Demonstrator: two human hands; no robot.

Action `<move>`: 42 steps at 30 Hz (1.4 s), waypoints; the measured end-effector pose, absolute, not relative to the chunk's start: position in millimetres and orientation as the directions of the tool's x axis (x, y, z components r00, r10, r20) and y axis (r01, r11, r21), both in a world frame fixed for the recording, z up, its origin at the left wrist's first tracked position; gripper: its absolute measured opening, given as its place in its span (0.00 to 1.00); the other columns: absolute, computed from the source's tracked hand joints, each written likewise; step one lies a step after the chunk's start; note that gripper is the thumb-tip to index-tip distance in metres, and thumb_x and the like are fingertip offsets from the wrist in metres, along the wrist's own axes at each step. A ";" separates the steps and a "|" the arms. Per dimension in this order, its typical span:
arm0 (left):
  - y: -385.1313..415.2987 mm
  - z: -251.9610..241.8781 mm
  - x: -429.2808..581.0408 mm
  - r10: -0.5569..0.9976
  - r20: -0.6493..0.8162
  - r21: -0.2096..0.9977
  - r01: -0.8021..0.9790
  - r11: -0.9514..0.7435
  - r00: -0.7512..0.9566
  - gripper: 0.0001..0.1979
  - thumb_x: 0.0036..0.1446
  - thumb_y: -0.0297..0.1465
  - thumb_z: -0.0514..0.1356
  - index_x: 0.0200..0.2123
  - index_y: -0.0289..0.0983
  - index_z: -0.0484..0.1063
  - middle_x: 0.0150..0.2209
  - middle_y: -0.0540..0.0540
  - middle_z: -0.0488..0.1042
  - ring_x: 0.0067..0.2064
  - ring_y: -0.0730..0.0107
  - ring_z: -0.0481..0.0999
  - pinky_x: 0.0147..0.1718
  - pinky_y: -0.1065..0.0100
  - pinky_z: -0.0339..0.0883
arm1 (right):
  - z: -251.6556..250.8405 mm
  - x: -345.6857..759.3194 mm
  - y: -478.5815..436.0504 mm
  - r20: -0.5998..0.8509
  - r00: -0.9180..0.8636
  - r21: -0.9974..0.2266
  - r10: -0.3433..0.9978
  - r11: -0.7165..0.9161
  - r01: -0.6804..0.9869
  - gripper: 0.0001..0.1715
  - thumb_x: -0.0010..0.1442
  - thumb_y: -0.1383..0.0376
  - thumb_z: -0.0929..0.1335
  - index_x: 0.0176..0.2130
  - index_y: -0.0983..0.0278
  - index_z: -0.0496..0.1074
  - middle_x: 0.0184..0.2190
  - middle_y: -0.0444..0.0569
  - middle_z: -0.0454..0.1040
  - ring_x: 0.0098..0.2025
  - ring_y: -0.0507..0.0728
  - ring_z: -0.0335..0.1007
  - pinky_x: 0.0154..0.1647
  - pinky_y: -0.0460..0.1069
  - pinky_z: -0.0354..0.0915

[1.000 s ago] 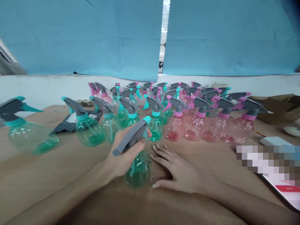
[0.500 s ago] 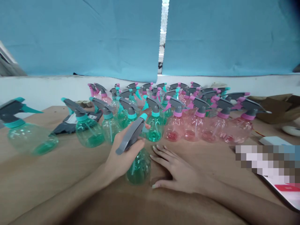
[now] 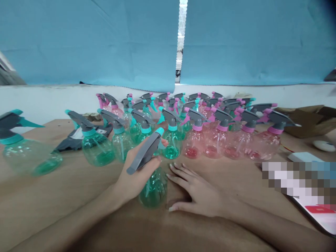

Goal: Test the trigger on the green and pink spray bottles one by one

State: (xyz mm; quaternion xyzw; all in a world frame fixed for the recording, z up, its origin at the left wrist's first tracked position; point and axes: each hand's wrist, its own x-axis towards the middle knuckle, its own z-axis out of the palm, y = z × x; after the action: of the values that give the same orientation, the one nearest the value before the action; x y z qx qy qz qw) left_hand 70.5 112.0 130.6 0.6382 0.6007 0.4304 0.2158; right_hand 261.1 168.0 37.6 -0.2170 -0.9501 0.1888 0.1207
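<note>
Lower centre, the left hand (image 3: 133, 175) wraps its fingers round the neck of a green spray bottle (image 3: 153, 189) with grey trigger and teal nozzle, seemingly upright on the table (image 3: 65, 189). The right hand (image 3: 196, 190) lies flat, fingers spread, just right of it. Open room lies lower left; other bottles (image 3: 170, 140) crowd close behind.

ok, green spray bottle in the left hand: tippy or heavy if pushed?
Probably light: the green spray bottle looks see-through, seemingly empty. Likely top-heavy: the grey trigger head overhangs its small round body, so pushes may tip it. The left hand grips its neck.
</note>
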 end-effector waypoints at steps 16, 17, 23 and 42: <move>110.5 129.7 71.4 0.953 0.280 0.817 0.551 -0.172 -0.118 0.17 0.53 0.30 0.54 0.47 0.45 0.66 0.21 0.54 0.68 0.24 0.67 0.70 0.24 0.67 0.62 | 37.4 261.2 168.4 0.138 -0.876 -0.427 0.462 0.826 0.368 0.50 0.53 0.38 0.61 0.63 0.63 0.50 0.64 0.53 0.50 0.66 0.63 0.37 0.64 0.61 0.40; 110.4 129.8 71.6 0.953 0.278 0.821 0.545 -0.172 -0.118 0.17 0.53 0.30 0.54 0.47 0.45 0.66 0.21 0.55 0.68 0.23 0.67 0.69 0.24 0.67 0.62 | 37.0 261.2 168.4 0.140 -0.875 -0.428 0.462 0.826 0.368 0.50 0.53 0.38 0.61 0.63 0.63 0.50 0.64 0.53 0.50 0.66 0.63 0.37 0.64 0.61 0.40; 111.7 129.5 72.2 0.955 0.279 0.840 0.507 -0.194 -0.098 0.17 0.53 0.29 0.53 0.47 0.46 0.66 0.22 0.55 0.67 0.23 0.68 0.68 0.28 0.66 0.64 | 37.9 261.2 168.1 0.139 -0.876 -0.433 0.462 0.824 0.366 0.50 0.53 0.39 0.61 0.63 0.64 0.50 0.64 0.54 0.49 0.66 0.64 0.38 0.64 0.61 0.40; 111.3 139.2 67.8 0.962 0.267 0.826 0.528 -0.197 -0.060 0.07 0.50 0.29 0.54 0.33 0.42 0.69 0.21 0.54 0.68 0.23 0.67 0.69 0.25 0.66 0.65 | 35.6 261.2 168.7 0.149 -0.876 -0.426 0.459 0.829 0.362 0.50 0.52 0.38 0.61 0.63 0.63 0.51 0.64 0.54 0.50 0.66 0.63 0.38 0.64 0.61 0.41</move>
State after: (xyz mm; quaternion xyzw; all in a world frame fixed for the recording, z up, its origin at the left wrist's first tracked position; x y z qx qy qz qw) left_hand 67.8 111.3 139.2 0.6391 0.5829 0.4359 0.2485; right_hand 261.2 168.7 35.6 -0.2164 -0.9483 0.1966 0.1236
